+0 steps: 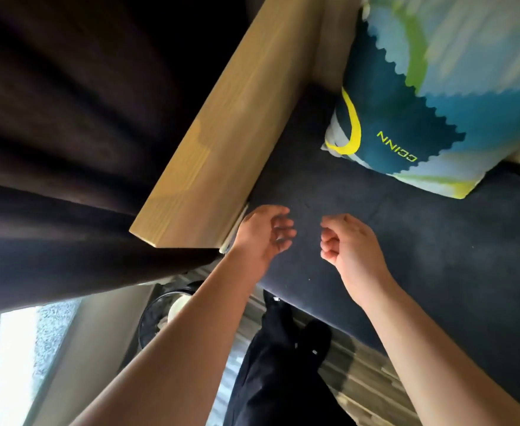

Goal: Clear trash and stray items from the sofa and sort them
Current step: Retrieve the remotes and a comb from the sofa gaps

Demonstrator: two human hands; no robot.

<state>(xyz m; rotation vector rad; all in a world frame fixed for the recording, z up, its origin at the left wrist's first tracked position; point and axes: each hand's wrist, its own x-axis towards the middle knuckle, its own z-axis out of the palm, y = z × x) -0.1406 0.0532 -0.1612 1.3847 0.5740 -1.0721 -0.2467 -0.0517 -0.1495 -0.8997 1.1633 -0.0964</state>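
Dark navy sofa seat (406,241) fills your view, with a wooden armrest (222,133) on the left and brown curtains (68,133) beyond it. A blue-green patterned cushion (452,87) sits at the back corner. Your 2 hands hover just above the seat, near each other but apart. Your left hand (263,233) is half open, fingers loosely curled, gripping nothing, beside a pale strip (235,229) at the armrest's edge. Your right hand (349,241) is curled into a fist; whether it holds anything, I cannot tell. A dark bin (160,312) stands on the floor below your left forearm.
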